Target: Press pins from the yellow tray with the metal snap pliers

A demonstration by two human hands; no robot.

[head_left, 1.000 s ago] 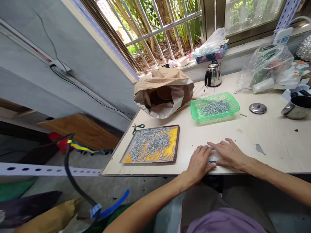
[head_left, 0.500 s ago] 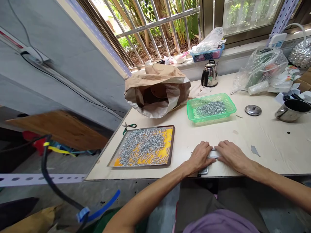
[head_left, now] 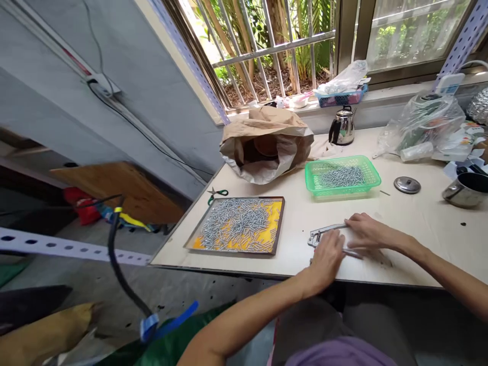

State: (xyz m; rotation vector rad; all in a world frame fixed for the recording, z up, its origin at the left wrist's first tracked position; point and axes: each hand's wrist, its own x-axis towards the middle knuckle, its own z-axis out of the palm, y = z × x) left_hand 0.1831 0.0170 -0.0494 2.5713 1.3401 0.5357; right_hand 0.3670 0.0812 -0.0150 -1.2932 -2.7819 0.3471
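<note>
A flat metal fixture (head_left: pixel 317 238) lies near the table's front edge. Its left end has a small dark spring, and two long bars run from there to the right. Over its lower left part, my left hand (head_left: pixel 328 258) is closed, fingers together and pressed on the metal. My right hand (head_left: pixel 366 235) is at the right end, with its forefinger by the tip of the upper bar and the other fingers smeared by motion. Both hands hide much of the fixture's middle.
Left stands a yellow-bottomed tray (head_left: pixel 280 223) of small metal pins, with green-handled scissors (head_left: pixel 218 193) behind it. A green plastic basket (head_left: pixel 343 192) holds more pins. Further back are a paper bag (head_left: pixel 267 127) and a kettle (head_left: pixel 345 127). A lid (head_left: pixel 407 185) and metal mug (head_left: pixel 465 192) sit right.
The view has swung left. My left hand has shifted off the fixture's left end, baring its spring. My right hand has moved along the upper bar, and the bars now look spread apart.
</note>
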